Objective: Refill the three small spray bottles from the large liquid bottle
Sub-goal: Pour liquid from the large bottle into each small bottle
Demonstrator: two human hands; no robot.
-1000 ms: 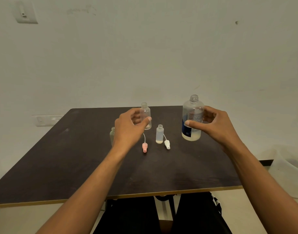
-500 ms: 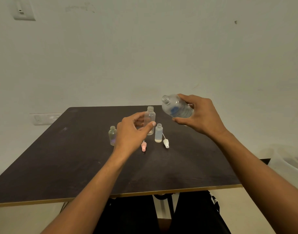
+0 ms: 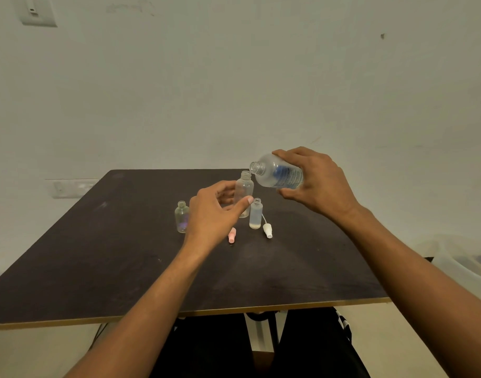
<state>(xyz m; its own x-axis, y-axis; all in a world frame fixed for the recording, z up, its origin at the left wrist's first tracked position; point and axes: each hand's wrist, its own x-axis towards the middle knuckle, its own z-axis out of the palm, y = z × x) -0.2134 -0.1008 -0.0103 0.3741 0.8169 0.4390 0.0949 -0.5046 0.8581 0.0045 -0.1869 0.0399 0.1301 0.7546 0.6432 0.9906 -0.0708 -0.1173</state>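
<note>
Clear large bottle (image 3: 277,177), gripped by the right hand (image 3: 318,184), has neared the small bottle (image 3: 244,186) the left hand (image 3: 209,214) holds.

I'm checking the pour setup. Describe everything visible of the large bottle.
The large bottle is clear, plastic-looking, with a blue and white label and a threaded neck, uncapped. The right hand grips its body, holding it in the air tilted almost onto its side, mouth pointing left, close above the open neck of the tallest small bottle. No stream shows; its liquid level is unclear.
</note>
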